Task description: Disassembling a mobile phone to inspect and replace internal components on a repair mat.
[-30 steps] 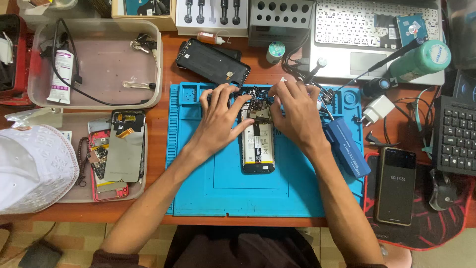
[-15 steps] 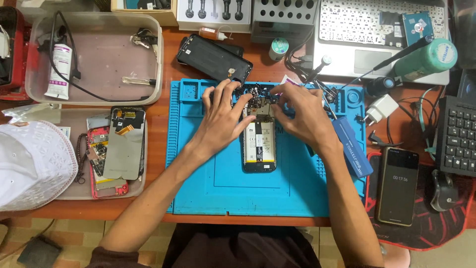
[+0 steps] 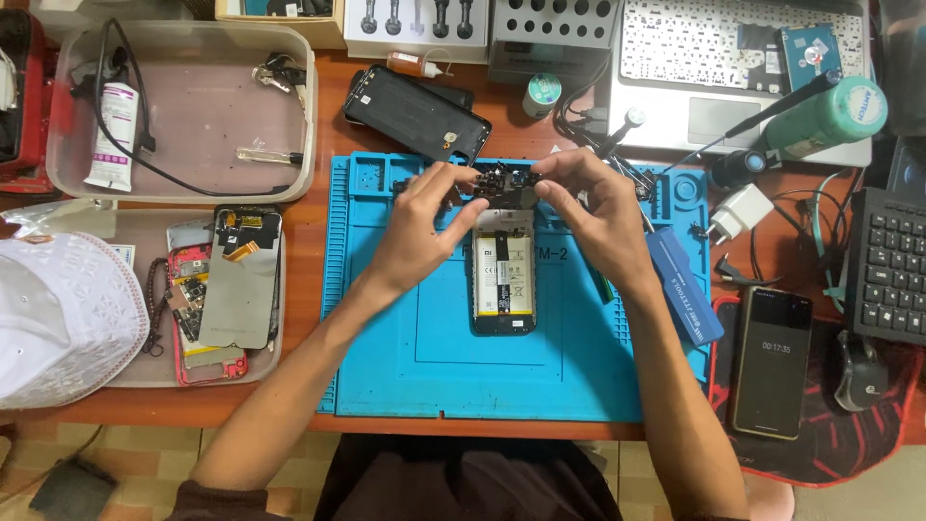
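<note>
Both hands are up at the top of the blue work mat [image 3: 540,376]. The left hand [image 3: 422,227] and right hand [image 3: 598,207] each pinch one end of a small dark circuit board [image 3: 505,185], fingertips closed on it. The board's long axis runs left-right, held just above the top end of the opened phone [image 3: 503,275]; I can't tell whether board and phone are touching.

The opened phone lies flat on the mat with its back off and battery showing. Its long axis runs toward and away from the person, top end pointing away, and it sits roughly centred left-right on the mat.

Room: the near half of the mat, below and either side of the phone, is bare between the forearms. The mat's near edge lines up close to the counter [image 3: 299,207] edge. It's tight up top: a black phone back cover [image 3: 417,114] overlaps the mat's top-left corner, just beyond the left hand. A laptop [image 3: 733,68] and cables crowd the top right. A blue flat box [image 3: 683,285] lies along the mat's right edge, beside the right wrist. A dark phone [image 3: 772,362] lies further right, well apart. On the left, a tray [image 3: 145,371] holding phone parts sits just off the mat's edge, with a white cap [image 3: 58,318] beside it.
</note>
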